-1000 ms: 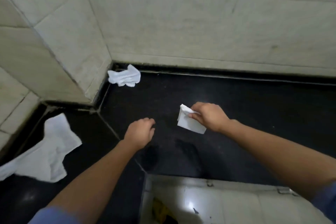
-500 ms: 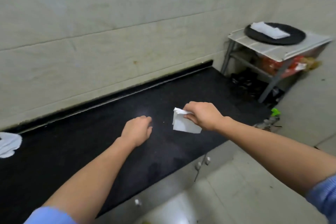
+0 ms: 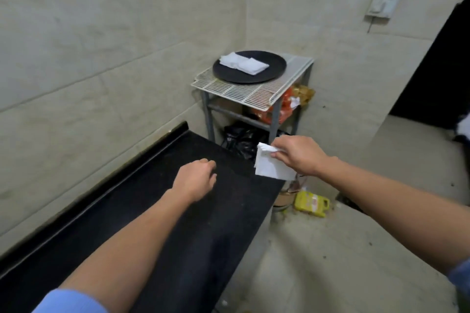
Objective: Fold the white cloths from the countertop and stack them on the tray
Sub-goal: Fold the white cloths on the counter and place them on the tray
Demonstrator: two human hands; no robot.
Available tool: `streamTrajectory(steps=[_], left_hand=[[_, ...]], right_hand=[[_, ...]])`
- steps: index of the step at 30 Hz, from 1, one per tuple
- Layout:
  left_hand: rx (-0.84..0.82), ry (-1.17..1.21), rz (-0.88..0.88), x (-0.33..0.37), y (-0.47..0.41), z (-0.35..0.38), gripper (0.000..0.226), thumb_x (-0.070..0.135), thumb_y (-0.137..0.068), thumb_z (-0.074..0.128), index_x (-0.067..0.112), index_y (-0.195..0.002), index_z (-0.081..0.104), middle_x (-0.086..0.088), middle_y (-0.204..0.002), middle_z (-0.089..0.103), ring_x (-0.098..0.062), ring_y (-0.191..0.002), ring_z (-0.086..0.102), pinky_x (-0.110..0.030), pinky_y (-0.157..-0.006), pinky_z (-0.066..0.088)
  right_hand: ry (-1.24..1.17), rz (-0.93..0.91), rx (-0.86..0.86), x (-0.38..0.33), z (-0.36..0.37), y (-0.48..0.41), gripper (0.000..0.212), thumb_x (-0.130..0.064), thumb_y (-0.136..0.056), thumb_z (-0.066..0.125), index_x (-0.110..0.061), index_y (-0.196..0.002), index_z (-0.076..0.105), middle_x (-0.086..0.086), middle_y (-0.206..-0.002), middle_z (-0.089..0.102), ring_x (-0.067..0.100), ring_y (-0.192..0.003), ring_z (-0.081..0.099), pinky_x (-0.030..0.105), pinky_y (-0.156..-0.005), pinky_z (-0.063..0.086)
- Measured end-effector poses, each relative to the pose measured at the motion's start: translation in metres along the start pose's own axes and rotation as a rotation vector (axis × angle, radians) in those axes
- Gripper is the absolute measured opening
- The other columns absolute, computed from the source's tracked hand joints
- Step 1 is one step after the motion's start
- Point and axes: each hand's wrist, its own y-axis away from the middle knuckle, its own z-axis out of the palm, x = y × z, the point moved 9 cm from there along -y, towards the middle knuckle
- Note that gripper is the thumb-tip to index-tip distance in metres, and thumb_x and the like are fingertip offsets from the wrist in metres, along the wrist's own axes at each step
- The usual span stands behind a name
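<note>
Head view, folded cloth [image 3: 272, 168] pinched beneath right hand [image 3: 297, 155], above countertop [image 3: 178, 223] end

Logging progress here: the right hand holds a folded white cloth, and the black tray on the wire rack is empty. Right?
Not empty: the head view shows the black tray on the wire rack already holding folded cloths. The rest stands: the right hand holds a folded white cloth.

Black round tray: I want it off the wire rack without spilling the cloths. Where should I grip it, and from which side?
Probably grip the tray by its bare near-right rim, from the front: the folded cloths lie toward its back-left, leaving that edge free.
</note>
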Motion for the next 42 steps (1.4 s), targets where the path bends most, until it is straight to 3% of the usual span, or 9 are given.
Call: streamTrajectory(steps=[4,11,19,23,31,37,40,42], left_hand=[[0.026,0.026,0.131,0.034,-0.1,-0.013,0.023,0.032,-0.094,0.047,0.018,-0.107,0.059,-0.003,-0.106,0.061,-0.026,-0.1,0.059,-0.039,-0.075,0.048],[0.063,0.042,0.176,0.072,-0.232,-0.033,0.021,0.032,-0.093,0.048,0.017,-0.103,0.059,-0.002,-0.103,0.061,-0.025,-0.1,0.058,-0.038,-0.073,0.048],[0.106,-0.006,0.022,0.071,-0.355,-0.022,0.019,0.03,-0.089,0.049,0.015,-0.095,0.059,-0.005,-0.097,0.063,-0.028,-0.096,0.06,-0.038,-0.073,0.047],[0.133,0.015,-0.123,0.069,-0.399,-0.021,0.023,0.033,-0.092,0.05,0.018,-0.105,0.061,-0.002,-0.1,0.063,-0.023,-0.096,0.061,-0.036,-0.075,0.048],[0.113,0.014,-0.371,0.037,-0.439,-0.017,0.024,0.032,-0.093,0.048,0.02,-0.109,0.06,0.001,-0.103,0.061,-0.021,-0.095,0.06,-0.036,-0.075,0.051],[0.077,0.021,-0.472,-0.007,-0.469,-0.006,0.025,0.03,-0.093,0.049,0.018,-0.113,0.059,-0.002,-0.106,0.06,-0.024,-0.098,0.059,-0.039,-0.08,0.051],[0.056,0.043,-0.515,-0.03,-0.487,0.004,0.026,0.031,-0.092,0.05,0.018,-0.114,0.058,-0.003,-0.109,0.058,-0.025,-0.102,0.058,-0.04,-0.082,0.05],[0.044,0.056,-0.535,-0.042,-0.497,0.012,0.027,0.031,-0.092,0.051,0.017,-0.114,0.057,-0.004,-0.111,0.056,-0.026,-0.104,0.055,-0.041,-0.085,0.048]], right_hand=[[0.053,0.087,0.031,0.073,-0.03,-0.031,0.02,-0.038,-0.096,0.051,-0.019,-0.098,0.057,0.003,-0.102,0.063,0.028,-0.094,0.059,0.033,-0.062,0.034],[0.013,0.137,0.054,0.17,-0.066,-0.087,0.023,-0.035,-0.095,0.055,-0.013,-0.095,0.06,0.01,-0.098,0.065,0.032,-0.091,0.059,0.038,-0.068,0.043],[-0.015,-0.055,0.043,0.262,-0.08,-0.196,0.022,-0.037,-0.096,0.052,-0.019,-0.104,0.062,-0.004,-0.099,0.062,0.016,-0.085,0.054,0.03,-0.065,0.035],[-0.041,-0.185,0.003,0.298,-0.083,-0.256,0.019,-0.04,-0.094,0.052,-0.027,-0.104,0.061,-0.006,-0.102,0.064,0.016,-0.09,0.057,0.034,-0.072,0.045],[-0.021,-0.404,-0.108,0.316,-0.078,-0.367,0.017,-0.043,-0.094,0.05,-0.031,-0.104,0.058,-0.008,-0.102,0.063,0.016,-0.093,0.057,0.041,-0.078,0.049],[-0.007,-0.538,-0.207,0.302,-0.055,-0.438,0.018,-0.038,-0.095,0.053,-0.028,-0.107,0.06,-0.008,-0.111,0.062,0.017,-0.101,0.056,0.036,-0.078,0.044],[-0.039,-0.594,-0.26,0.291,-0.04,-0.468,0.013,-0.037,-0.094,0.055,-0.028,-0.103,0.059,-0.009,-0.105,0.058,0.014,-0.096,0.052,0.032,-0.074,0.037],[-0.05,-0.625,-0.303,0.282,-0.028,-0.487,0.008,-0.037,-0.094,0.055,-0.032,-0.099,0.058,-0.012,-0.1,0.053,0.014,-0.095,0.052,0.033,-0.076,0.04]])
